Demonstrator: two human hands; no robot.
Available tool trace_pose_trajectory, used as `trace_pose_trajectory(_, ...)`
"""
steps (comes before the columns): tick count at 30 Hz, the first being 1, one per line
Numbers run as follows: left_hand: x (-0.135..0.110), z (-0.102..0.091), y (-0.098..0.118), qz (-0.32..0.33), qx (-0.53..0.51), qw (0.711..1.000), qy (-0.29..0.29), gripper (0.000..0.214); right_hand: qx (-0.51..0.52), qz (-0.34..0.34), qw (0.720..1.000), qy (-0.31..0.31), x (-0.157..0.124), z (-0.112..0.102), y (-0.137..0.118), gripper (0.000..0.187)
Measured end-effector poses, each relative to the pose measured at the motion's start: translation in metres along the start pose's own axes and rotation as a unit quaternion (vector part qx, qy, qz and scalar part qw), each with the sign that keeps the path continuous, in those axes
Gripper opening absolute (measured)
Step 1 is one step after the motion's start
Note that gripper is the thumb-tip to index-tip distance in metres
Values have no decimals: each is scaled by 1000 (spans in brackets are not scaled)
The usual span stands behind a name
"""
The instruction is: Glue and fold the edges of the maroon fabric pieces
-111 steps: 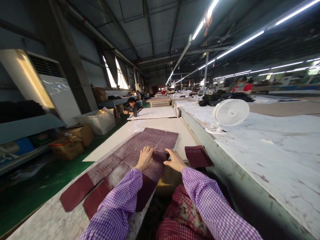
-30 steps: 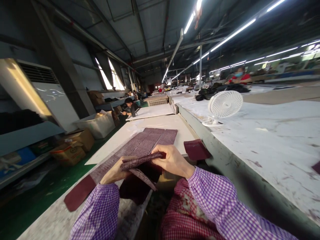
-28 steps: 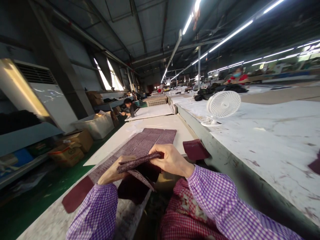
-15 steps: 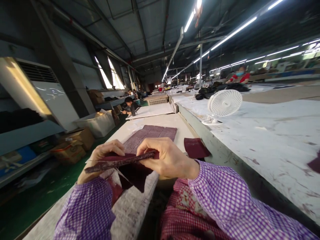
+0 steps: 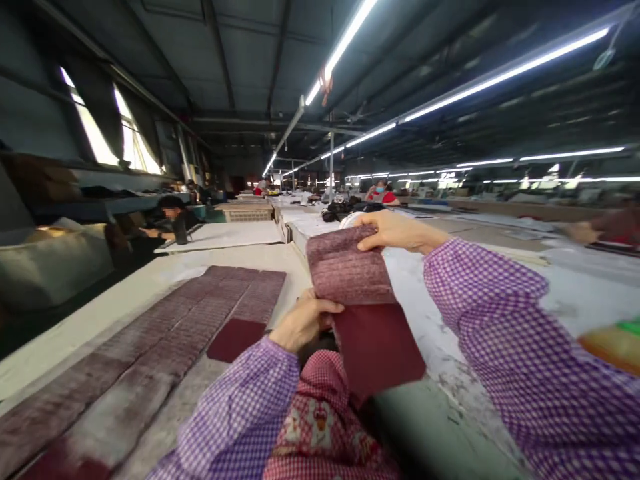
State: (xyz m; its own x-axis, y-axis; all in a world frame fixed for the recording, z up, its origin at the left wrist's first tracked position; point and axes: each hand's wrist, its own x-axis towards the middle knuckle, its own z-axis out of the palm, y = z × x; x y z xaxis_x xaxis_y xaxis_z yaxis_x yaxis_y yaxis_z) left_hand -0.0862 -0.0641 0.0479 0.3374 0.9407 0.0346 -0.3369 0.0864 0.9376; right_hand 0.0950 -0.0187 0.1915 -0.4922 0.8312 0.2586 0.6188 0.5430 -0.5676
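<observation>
A maroon cloth piece hangs between my hands, its upper part a fuzzy, streaked purplish panel [image 5: 353, 270] and its lower part a smooth, dark red panel [image 5: 377, 343]. My right hand [image 5: 395, 230] pinches the top right edge of the fuzzy part. At the left edge, where the two parts meet, my left hand [image 5: 305, 321] grips with the thumb or a finger lying over the front. Rows of similar fuzzy pieces [image 5: 195, 313] lie overlapped on the table to the left. A smooth dark red piece [image 5: 237, 339] rests beside them, near my left forearm.
Beyond the pale table [image 5: 200, 259] stands a second white-topped table [image 5: 235, 233]. A long white-covered table [image 5: 415, 280] runs along the right, with a white fan [image 5: 349, 220] partly hidden behind my right hand. Several people work farther off, one in red [image 5: 384, 197].
The view has swung to the right. The cloth, seen nearly edge-on before, is now raised and spread facing me. My right hand has moved up, with my left hand below it.
</observation>
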Motion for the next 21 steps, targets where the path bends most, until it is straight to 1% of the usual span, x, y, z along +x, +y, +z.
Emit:
trace_pose_trajectory(1,17,15,-12,-30,-18,999,-31,27,-1,53,999,-3,0,-11,21,27)
trace_pose_trajectory(2,32,29,-24,-59,-8,997,-40,26,-3,104,995,6,0,-19,43,29)
trace_pose_trajectory(3,46,42,-35,-86,23,996,-30,23,-10,154,988,7,0,-24,64,32)
trace_pose_trajectory(4,57,53,-44,-98,38,994,-26,22,-19,210,977,7,-1,-25,86,33)
trace_pose_trajectory(5,68,62,-52,-106,56,993,-18,23,-31,245,969,7,-1,-24,105,32)
trace_pose_trajectory(7,83,73,-64,-114,94,989,5,31,-46,282,958,1,-3,-13,140,30)
trace_pose_trajectory(9,91,75,-69,-117,135,983,38,48,-54,304,951,-5,-3,2,167,27)
trace_pose_trajectory(10,93,74,-70,-107,166,979,59,58,-55,311,949,-10,-2,10,178,26)
trace_pose_trajectory(11,94,72,-70,-79,218,969,82,66,-56,315,947,-14,-1,17,187,24)
trace_pose_trajectory(12,93,70,-70,-36,293,950,106,73,-57,318,946,-19,1,23,195,23)
trace_pose_trajectory(13,92,68,-69,20,382,915,125,76,-58,320,945,-24,4,28,202,21)
trace_pose_trajectory(14,89,66,-69,80,473,867,134,77,-61,322,945,-27,7,31,207,19)
trace_pose_trajectory(15,87,64,-68,137,552,812,131,74,-63,323,944,-30,11,33,212,18)
trace_pose_trajectory(16,86,63,-68,183,608,763,118,70,-67,325,943,-31,14,34,215,18)
trace_pose_trajectory(17,85,62,-68,216,640,731,97,66,-69,328,942,-32,17,34,217,19)
trace_pose_trajectory(18,85,62,-68,240,659,709,72,62,-71,332,940,-33,19,34,218,20)
trace_pose_trajectory(19,86,61,-68,254,673,693,48,57,-72,339,937,-35,21,34,219,21)
trace_pose_trajectory(21,91,60,-67,243,697,675,17,42,-67,356,931,-40,22,34,217,24)
